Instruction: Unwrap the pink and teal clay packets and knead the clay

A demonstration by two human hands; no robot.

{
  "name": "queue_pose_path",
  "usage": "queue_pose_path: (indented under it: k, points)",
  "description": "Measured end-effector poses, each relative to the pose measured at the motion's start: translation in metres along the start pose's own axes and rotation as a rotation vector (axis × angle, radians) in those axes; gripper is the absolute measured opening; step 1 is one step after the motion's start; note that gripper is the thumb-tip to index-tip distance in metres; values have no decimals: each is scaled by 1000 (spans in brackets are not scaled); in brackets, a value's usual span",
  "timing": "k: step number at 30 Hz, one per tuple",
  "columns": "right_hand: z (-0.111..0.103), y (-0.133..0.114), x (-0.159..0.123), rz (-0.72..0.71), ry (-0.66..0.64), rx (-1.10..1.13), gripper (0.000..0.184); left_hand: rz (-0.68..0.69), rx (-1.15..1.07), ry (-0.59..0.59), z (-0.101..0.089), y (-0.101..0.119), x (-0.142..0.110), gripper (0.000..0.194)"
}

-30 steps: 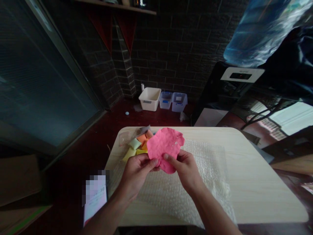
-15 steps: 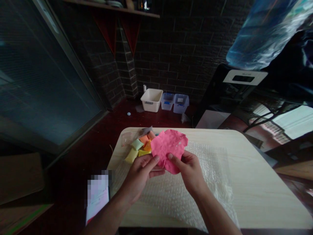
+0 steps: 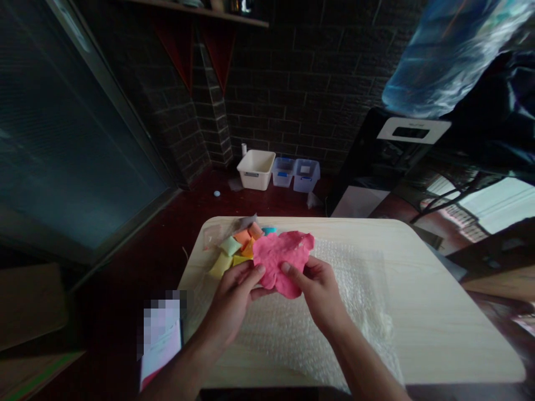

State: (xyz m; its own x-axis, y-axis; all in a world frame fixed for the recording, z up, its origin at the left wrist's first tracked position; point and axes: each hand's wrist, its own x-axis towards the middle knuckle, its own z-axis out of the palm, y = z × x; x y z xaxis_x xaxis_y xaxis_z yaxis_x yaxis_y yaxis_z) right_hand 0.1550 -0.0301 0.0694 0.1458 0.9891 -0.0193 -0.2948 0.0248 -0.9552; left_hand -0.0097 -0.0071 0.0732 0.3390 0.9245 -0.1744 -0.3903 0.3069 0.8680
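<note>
Sheet [image 3: 280, 256]: pink, limp-looking, held above the bubble wrap [image 3: 359, 278] on the bench [image 3: 443, 317].
Left hand [image 3: 236, 287]: fingers pinching the sheet's lower left edge, thumb uppermost.
Right hand [image 3: 320, 284]: fingers gripping its lower right, thumb pressed on the face.
Packets [image 3: 241, 239]: just beyond the left hand (mixed colours).
Pinching: apparently the step in hand, working the sheet's shape.
Next pinch: would call for light pressure, with both edges supported.

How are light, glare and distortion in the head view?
Head view: brick wall dark, pink sheet clearly lit; head view: highlights on bubble wrap and water bottle; head view: wide-angle lean at edges, pixelation over lit screen.
</note>
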Motion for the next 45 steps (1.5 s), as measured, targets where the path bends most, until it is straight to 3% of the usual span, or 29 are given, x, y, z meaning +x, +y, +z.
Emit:
queue_pose_path:
  k: [3,6,11,19,24,30,37,41,45]
  points:
    - [1,0,-1,3,-46,1,21,-59,-69,-13,4,-4,-1,20]
    - [0,4,-2,3,-99,-32,20,-72,1,-4,6,-7,-1,28]
    - [1,7,-2,-30,-90,-71,19,-6,125,59,5,-8,-1,36]
    - [1,0,-2,10,-126,-96,26,78,211,120,-4,-7,0,26]
    - [-7,-2,-2,-8,-109,-165,24,53,155,72,0,1,-2,26]
    - [-7,-5,-1,-33,-106,-167,20,-51,41,-75,4,4,-4,40]
    - [-3,2,-1,76,-204,-60,26,66,208,55,2,3,0,25]
    - [-1,0,-2,70,-162,-51,24,101,245,15,2,6,0,24]
    - [-2,-4,-2,55,-163,-61,23,31,166,-36,4,6,-2,29]
